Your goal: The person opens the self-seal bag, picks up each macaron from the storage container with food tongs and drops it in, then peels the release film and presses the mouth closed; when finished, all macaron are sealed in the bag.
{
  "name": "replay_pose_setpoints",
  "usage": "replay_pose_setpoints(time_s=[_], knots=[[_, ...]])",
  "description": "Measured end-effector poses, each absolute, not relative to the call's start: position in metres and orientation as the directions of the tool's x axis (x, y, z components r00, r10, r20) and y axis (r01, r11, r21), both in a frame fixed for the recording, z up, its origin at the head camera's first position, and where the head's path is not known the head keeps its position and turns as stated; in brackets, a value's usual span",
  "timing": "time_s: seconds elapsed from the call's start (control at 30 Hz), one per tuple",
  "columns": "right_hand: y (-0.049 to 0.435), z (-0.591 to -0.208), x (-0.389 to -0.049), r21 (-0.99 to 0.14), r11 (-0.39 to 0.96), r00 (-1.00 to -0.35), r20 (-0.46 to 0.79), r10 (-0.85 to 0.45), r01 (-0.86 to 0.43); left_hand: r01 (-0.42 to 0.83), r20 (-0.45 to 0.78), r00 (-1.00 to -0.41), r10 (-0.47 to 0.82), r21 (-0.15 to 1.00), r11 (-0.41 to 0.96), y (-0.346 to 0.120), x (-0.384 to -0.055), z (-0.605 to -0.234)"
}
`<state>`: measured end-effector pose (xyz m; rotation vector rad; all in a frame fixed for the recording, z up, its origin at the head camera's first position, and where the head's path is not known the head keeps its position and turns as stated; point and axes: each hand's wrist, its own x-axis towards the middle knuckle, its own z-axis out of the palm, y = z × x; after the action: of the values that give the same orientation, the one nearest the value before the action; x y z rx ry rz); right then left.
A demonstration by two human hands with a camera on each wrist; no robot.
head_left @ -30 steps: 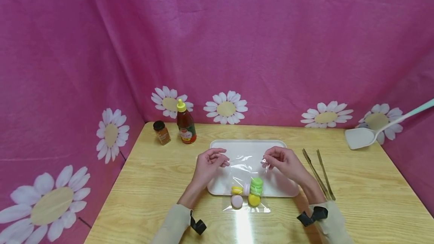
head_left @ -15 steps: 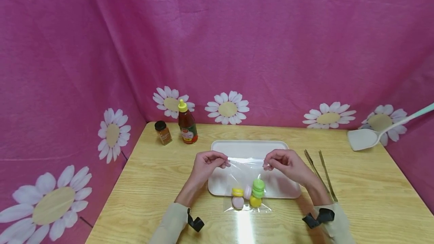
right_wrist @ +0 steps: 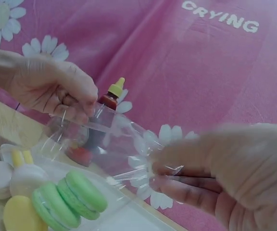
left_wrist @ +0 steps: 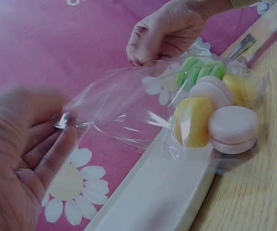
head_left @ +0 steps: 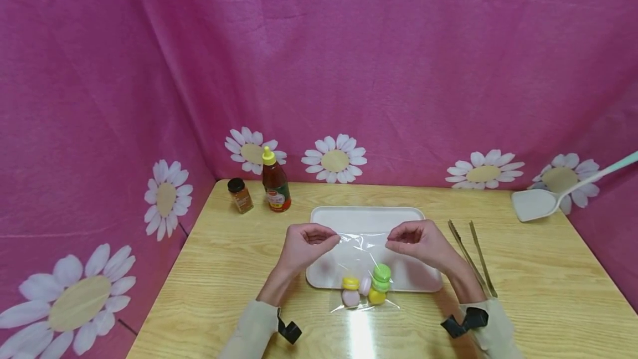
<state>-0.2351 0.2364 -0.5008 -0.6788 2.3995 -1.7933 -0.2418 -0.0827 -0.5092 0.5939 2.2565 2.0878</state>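
Note:
A clear plastic bag [head_left: 360, 254] with several macarons inside is stretched between my two hands over the front of a white tray [head_left: 433, 281]. My left hand [head_left: 305, 248] pinches the bag's upper left corner between thumb and fingers. At the upper right corner, my right hand [head_left: 417, 244] pinches the film the same way. Inside the bag's lower end lie green macarons [right_wrist: 69, 199], yellow macarons [left_wrist: 193, 121] and pale pink macarons [left_wrist: 232, 129]. That filled end hangs past the tray's front edge; whether it touches the table is hard to tell.
Metal tongs [head_left: 479, 265] lie right of the tray. A white spatula [head_left: 533, 204] with a mint handle leans at the back right. A red sauce bottle [head_left: 276, 187] and a black-capped spice jar [head_left: 241, 196] stand at the back left of the wooden table [head_left: 224, 270].
Both hands have closed their thumbs and fingers onto the bag's upper corners. The bag's top edge is now drawn straighter between them. The macarons have barely shifted.

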Motion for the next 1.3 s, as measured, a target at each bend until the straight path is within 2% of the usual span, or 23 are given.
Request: replay_pose_setpoints(time_s=[0.17,0.53,0.7,0.93,1.1,1.3], knots=[[0.236,-0.501,-0.235,-0.905,0.262,-0.896,0.219,-0.385,-0.334,0.292,0.252,-0.939,0.235,0.944,0.152,-0.079,-0.24,-0.509],[0.238,-0.498,-0.235,-0.89,0.304,-0.881,0.186,-0.436,-0.338,0.453,0.397,-0.889,0.228,0.834,0.315,-0.069,-0.237,-0.512],[0.236,-0.494,-0.233,-0.876,0.34,-0.874,0.164,-0.457,-0.342,0.413,0.354,-0.899,0.258,0.883,0.225,-0.065,-0.238,-0.516],[0.235,-0.488,-0.233,-0.81,0.444,-0.872,0.156,-0.464,-0.382,0.308,0.279,-0.939,0.204,0.943,0.128,-0.061,-0.234,-0.515],[0.236,-0.488,-0.232,-0.754,0.491,-0.856,0.181,-0.484,-0.437,0.273,0.244,-0.949,0.2,0.953,0.131,-0.06,-0.234,-0.513],[0.226,-0.489,-0.229,-0.667,0.52,-0.831,0.299,-0.469,-0.533,0.263,0.223,-0.947,0.23,0.951,0.162,-0.059,-0.232,-0.51]])
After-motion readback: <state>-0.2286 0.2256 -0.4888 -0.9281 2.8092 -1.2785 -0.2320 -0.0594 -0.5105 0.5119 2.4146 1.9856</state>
